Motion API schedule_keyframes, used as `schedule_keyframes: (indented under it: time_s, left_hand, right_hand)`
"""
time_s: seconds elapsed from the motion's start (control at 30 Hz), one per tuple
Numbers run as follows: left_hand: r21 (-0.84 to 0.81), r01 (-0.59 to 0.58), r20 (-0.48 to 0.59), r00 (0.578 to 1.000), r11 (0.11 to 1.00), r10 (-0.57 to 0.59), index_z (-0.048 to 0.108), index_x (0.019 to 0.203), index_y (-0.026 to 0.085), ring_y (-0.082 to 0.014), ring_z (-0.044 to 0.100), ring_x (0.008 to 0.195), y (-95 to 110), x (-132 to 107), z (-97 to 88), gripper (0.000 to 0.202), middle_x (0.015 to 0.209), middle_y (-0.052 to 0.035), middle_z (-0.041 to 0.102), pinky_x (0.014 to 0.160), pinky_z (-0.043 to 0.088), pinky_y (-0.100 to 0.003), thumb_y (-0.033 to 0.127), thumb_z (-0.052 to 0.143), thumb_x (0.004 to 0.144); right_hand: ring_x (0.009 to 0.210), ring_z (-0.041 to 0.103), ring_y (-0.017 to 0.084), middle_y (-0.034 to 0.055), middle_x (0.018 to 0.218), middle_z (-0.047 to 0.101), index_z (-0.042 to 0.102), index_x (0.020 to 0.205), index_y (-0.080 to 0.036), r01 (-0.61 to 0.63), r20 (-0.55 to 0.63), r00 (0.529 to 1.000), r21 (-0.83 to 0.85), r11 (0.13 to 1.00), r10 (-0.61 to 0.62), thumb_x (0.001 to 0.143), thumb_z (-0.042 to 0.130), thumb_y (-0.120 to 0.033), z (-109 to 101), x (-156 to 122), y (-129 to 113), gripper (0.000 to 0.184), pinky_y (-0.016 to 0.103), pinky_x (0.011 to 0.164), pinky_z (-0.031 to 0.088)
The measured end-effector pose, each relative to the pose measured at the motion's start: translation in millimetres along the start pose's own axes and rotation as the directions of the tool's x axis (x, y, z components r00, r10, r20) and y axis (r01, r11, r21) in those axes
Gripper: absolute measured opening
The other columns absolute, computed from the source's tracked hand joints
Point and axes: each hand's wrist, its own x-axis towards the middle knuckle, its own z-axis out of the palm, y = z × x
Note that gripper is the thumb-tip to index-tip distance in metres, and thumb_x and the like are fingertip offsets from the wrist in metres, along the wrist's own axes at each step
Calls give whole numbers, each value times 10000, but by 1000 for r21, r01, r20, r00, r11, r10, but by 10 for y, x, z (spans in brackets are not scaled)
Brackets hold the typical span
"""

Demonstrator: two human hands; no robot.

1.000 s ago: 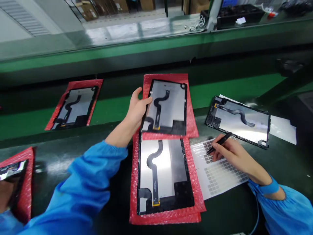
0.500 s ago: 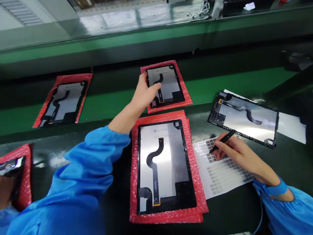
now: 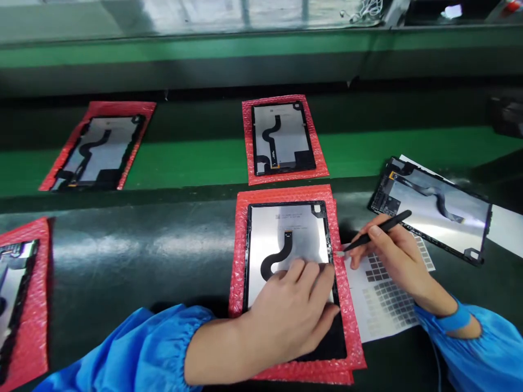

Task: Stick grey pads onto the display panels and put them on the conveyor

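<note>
My left hand (image 3: 290, 313) lies across the lower half of a tablet display panel (image 3: 263, 231), fingers bent and a little apart, thumb toward the panel's right side. A black curved flex cable (image 3: 281, 253) on the panel is partly hidden by the fingers. In my right hand (image 3: 398, 253) are black tweezers (image 3: 395, 220), pinched between thumb and fingers. Their tip points left, at the panel's right edge, with a small pale piece on it. Beneath the right hand is a white sheet (image 3: 363, 324) with rows of small grey squares.
Red bubble-wrap bags (image 3: 237, 261) lie under the middle panel. At the back, a second panel (image 3: 265, 122) and a third (image 3: 100, 130) rest on red bags on a green strip. Another panel (image 3: 469, 228) lies tilted at right over white paper. A partial one (image 3: 14, 305) is at left.
My left hand has left the back panel and come down onto the middle one. The right hand's tweezers have moved from the sheet to the panel's right edge. The view has shifted.
</note>
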Motion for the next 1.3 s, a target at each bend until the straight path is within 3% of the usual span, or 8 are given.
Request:
schedule_keyframes:
  time_s: [0.2,0.73,1.03,1.3]
  left_hand:
    - [55,6,89,996,998,-11,486,1474,5,-322,660,948,21,32,-45,650,1095,-144,676,642,597,-398,457,523,1008]
    - [59,4,95,995,998,-10,512,1465,14,-313,664,940,23,47,-23,632,1095,-142,673,616,581,-387,457,498,1015]
    - [87,3,80,997,996,-10,472,1505,-41,-302,647,905,21,31,-11,848,1068,-142,671,606,574,-390,623,544,983]
    - [85,4,82,997,996,-11,497,1488,-54,-305,646,901,28,62,-21,873,1057,-152,670,609,575,-394,666,489,993]
  right_hand:
    - [524,743,169,3,715,792,668,944,-236,-21,81,997,97,995,13,1030,693,-479,180,150,103,259,276,526,629]
    - [530,751,145,-4,700,791,647,917,-220,-64,55,997,156,986,56,1026,709,-455,196,141,165,266,236,541,640]
    - [512,744,154,-6,705,788,657,919,-223,-64,48,997,159,985,57,1012,725,-470,202,147,163,272,253,507,639]
    - [500,740,156,-8,687,783,641,909,-224,-79,24,997,144,986,77,988,746,-500,215,152,167,306,248,508,626]
